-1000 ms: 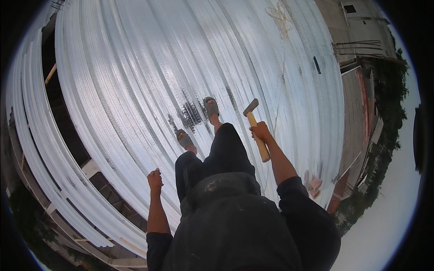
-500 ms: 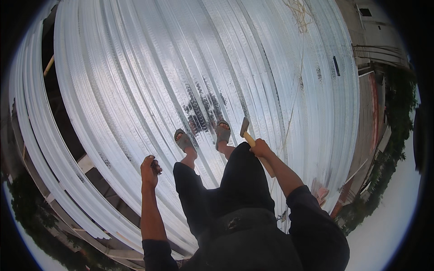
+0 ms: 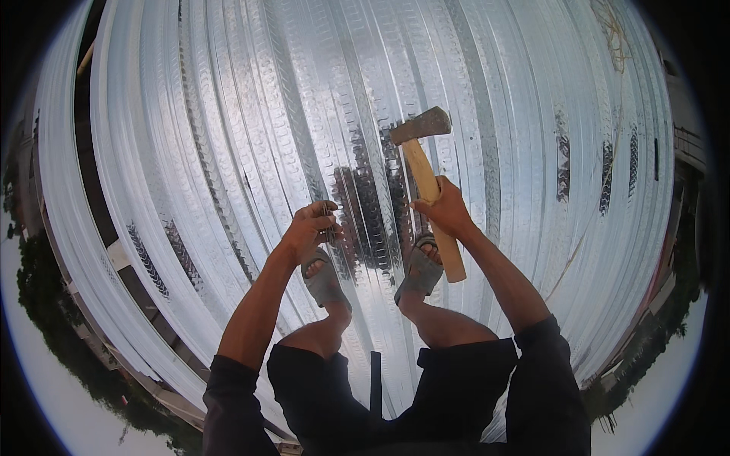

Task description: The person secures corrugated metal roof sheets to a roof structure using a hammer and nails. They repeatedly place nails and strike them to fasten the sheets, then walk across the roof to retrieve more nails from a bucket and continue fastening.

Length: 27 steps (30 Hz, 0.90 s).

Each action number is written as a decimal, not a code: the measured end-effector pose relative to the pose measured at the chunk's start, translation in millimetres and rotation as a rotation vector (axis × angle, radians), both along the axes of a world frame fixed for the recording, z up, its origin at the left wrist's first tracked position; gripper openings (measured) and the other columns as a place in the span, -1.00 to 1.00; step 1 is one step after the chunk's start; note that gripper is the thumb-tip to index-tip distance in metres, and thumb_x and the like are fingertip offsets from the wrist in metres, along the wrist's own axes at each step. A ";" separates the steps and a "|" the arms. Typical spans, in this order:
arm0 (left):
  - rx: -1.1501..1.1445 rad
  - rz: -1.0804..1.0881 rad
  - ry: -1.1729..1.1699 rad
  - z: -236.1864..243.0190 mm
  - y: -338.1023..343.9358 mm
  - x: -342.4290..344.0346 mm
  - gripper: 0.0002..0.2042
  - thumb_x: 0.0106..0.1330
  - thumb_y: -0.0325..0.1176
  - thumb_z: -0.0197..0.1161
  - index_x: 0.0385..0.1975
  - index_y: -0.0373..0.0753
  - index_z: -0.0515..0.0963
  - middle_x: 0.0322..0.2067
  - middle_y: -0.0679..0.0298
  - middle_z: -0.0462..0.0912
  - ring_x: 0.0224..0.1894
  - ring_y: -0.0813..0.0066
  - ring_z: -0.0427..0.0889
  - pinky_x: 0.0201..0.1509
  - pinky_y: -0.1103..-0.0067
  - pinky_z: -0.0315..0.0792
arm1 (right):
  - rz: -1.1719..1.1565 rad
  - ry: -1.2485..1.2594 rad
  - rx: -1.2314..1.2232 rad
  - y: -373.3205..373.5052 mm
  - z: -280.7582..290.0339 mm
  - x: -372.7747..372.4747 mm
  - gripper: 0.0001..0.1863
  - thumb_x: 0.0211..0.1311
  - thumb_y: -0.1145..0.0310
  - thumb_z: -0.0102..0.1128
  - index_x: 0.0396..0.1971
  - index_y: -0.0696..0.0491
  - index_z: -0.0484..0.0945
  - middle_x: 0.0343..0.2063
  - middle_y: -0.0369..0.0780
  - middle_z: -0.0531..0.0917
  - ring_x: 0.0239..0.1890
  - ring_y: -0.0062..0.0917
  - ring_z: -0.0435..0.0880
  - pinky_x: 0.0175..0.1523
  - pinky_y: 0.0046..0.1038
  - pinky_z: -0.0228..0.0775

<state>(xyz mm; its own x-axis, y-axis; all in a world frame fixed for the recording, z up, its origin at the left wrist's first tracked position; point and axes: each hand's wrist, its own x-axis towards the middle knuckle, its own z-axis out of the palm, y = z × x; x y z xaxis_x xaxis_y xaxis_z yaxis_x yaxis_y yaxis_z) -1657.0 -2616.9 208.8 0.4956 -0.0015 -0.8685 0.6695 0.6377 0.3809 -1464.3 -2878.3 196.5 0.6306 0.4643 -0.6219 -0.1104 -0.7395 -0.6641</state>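
My right hand (image 3: 450, 207) is closed around the pale wooden handle of a hatchet (image 3: 422, 163). Its dark, worn metal head points away from me, above the roof sheets. My left hand (image 3: 310, 228) is closed on a small bunch of thin dark nails (image 3: 329, 226), partly hidden by the fingers. Both hands are in front of my knees, with a gap between them. Beneath lies ribbed, shiny metal roofing (image 3: 372, 91), and my sandalled feet (image 3: 323, 277) stand on it.
A long dark gap (image 3: 87, 137) runs between roofing sheets on the left, with framing showing below. Tangled pale string (image 3: 612, 34) lies at the far right, near a short dark strip (image 3: 656, 159). Trees (image 3: 53, 304) border the roof's left edge.
Both hands have moved forward and closer together. The hatchet has swung farther out ahead of me. My knees are now bent and spread, and my body is lower.
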 end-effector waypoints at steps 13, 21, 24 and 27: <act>-0.087 0.155 -0.094 -142.6 -24.3 -51.3 -0.82 0.48 -0.36 0.23 -0.03 -0.28 0.56 -0.29 0.28 0.65 -0.29 0.44 0.66 -0.15 0.43 0.57 | 0.209 -0.041 0.134 17.9 -82.5 -44.5 -0.46 0.04 0.30 0.51 -0.05 0.28 0.51 -0.33 -0.06 0.69 -0.42 -0.41 0.74 -0.22 -0.33 0.60; 0.103 0.089 -0.104 -161.2 -27.2 -30.7 -0.71 0.44 -0.29 0.32 0.03 -0.33 0.64 -0.43 0.37 0.64 -0.43 0.61 0.59 -0.34 0.62 0.49 | -0.058 -0.040 0.114 -40.4 -46.3 -9.2 -0.60 0.12 0.45 0.44 -0.11 0.26 0.46 -0.38 -0.15 0.66 -0.50 -0.54 0.67 -0.35 -0.44 0.59; 0.329 0.156 -0.168 -166.2 -23.6 -11.5 -0.75 0.37 -0.25 0.40 -0.10 -0.29 0.73 -0.54 0.48 0.57 -0.57 0.76 0.38 -0.49 0.68 0.26 | -0.168 0.102 0.143 -51.1 -45.6 -10.6 -0.64 0.13 0.46 0.43 -0.15 0.23 0.47 -0.48 -0.22 0.62 -0.54 -0.59 0.65 -0.40 -0.47 0.55; 0.737 0.058 -0.325 -170.8 -19.1 17.6 -0.73 0.39 -0.30 0.33 -0.13 -0.42 0.72 -0.50 0.43 0.63 -0.52 0.77 0.38 -0.46 0.63 0.27 | -0.199 0.156 0.078 -68.5 -35.3 -22.4 -0.58 0.12 0.45 0.44 -0.08 0.26 0.47 -0.47 -0.21 0.63 -0.54 -0.58 0.66 -0.39 -0.47 0.56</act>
<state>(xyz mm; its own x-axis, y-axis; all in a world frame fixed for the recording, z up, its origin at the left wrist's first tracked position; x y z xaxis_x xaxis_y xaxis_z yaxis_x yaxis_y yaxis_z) -1639.4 -2636.0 38.0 0.7051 0.5488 -0.4489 0.4269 0.1769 0.8868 -1486.6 -2946.8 161.2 0.6140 0.3908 -0.6857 -0.3541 -0.6400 -0.6819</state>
